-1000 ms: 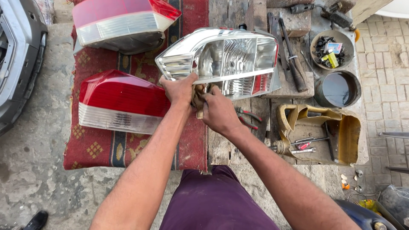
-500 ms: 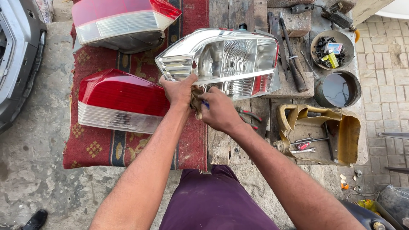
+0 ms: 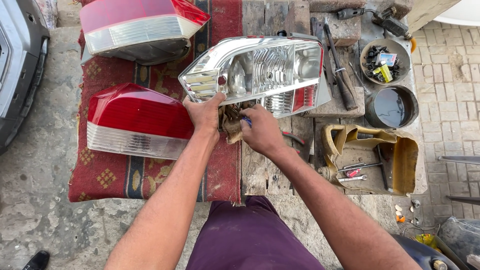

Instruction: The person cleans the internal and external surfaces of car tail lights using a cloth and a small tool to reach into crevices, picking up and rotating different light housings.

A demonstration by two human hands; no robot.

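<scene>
The left hand (image 3: 204,112) gripped the near left corner of a clear, chrome-backed headlamp (image 3: 257,70), its fingers curled around the lower edge so the lamp stayed propped on the worktop (image 3: 280,165). The headlamp lay at the middle of the scene, partly on the wooden planks and partly over the edge of a red patterned rug (image 3: 150,175). The right hand (image 3: 262,131) sat just beside the left, under the lamp's near edge, its fingers pinched narrow around a small blue-tipped object (image 3: 247,121), most likely a tool handle; what the tip met was hidden behind a crumpled brownish rag (image 3: 232,125) between the two hands.

To do this well, the left hand probably needed to hold the lamp firmly and keep it from rocking, since the lens is easily scratched against the rough planks. The right hand's work looked fine and close, so small, controlled pressure at the hidden fitting would suit better than force.

Two red and white tail lamps lay on the rug to the left, one near (image 3: 137,120) and one far (image 3: 142,27). To the right, a cut-open yellow container (image 3: 370,160) held spanners, and beyond it stood a round tin of dark liquid (image 3: 392,106) and a bowl of small parts (image 3: 385,60).
</scene>
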